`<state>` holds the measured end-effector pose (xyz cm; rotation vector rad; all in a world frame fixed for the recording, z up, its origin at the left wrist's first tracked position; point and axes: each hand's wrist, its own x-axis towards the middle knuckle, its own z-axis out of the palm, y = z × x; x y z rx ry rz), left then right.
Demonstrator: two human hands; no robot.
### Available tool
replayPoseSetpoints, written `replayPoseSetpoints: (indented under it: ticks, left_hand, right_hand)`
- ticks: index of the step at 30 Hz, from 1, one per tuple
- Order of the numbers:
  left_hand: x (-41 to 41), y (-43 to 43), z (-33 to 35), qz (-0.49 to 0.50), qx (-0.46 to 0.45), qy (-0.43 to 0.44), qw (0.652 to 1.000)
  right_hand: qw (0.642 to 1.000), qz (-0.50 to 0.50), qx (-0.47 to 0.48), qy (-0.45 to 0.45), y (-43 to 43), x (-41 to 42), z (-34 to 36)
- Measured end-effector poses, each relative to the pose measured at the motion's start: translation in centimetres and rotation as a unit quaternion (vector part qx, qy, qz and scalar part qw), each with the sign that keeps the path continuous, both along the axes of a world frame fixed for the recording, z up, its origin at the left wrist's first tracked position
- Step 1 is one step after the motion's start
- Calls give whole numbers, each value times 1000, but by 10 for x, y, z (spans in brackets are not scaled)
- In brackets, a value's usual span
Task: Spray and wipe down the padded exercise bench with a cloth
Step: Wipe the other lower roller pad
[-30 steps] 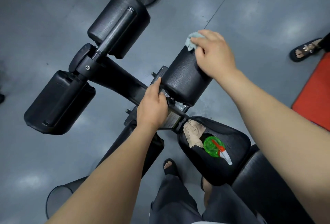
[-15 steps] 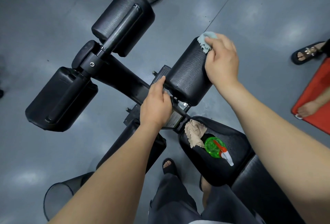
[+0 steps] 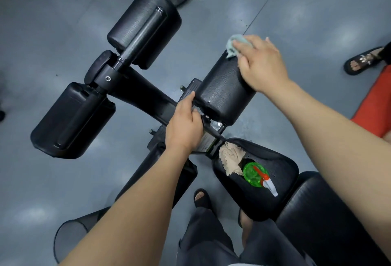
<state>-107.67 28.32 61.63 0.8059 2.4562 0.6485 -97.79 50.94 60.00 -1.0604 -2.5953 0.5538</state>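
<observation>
The short black padded roller (image 3: pixel 222 94) of the exercise bench lies at the middle of the view, angled away to the upper right. A small pale green cloth (image 3: pixel 233 46) sits bunched on its far end, and the right hand (image 3: pixel 262 64) holds it there, fingers bent over it and pressing it onto the padding. The left hand (image 3: pixel 184 126) is well apart from the right, at the roller's near end, with its fingers curled round the black metal frame (image 3: pixel 143 96).

Nearer the person, the black padded seat (image 3: pixel 281 172) carries a crumpled tan rag (image 3: pixel 231 159). A clear green spray bottle (image 3: pixel 255 173) with a red trigger and white nozzle stands just beside the rag.

Two larger black rollers (image 3: pixel 143 28) (image 3: pixel 72 119) sit at the far end of the frame.

A black wire mesh bin (image 3: pixel 69 238) stands on the grey floor (image 3: pixel 42 32) at lower left. A red mat (image 3: pixel 378 109) and another person's sandalled foot (image 3: pixel 361 61) show at the right edge.
</observation>
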Motion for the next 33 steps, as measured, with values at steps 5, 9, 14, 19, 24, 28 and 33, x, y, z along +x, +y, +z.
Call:
replayPoseSetpoints:
  ticks: [5,9,14,19,24,28,33]
  left_hand:
    - [-1,0,-1,-2,1,-4,1000]
    - [-1,0,0,-4,4,-8,1000]
    - [0,1,1,-8,16,-25,1000]
    - [0,1,0,-5,9,-15,1000]
    - [1,0,1,10,-1,-5,1000]
    - [1,0,2,5,13,-23,1000]
    - [2,1,4,5,10,-17,1000]
  right_hand:
    - [998,-40,-38,-5,-9,-15,6]
    - [998,53,24,22,-51,-3,0]
    - [984,167,17,66,-114,11,0]
    - [968,242,61,32,-104,25,-8]
    - [995,84,38,49,-78,17,-6]
    - [979,182,47,80,-117,24,-16]
    - [974,209,85,9,-86,29,-15]
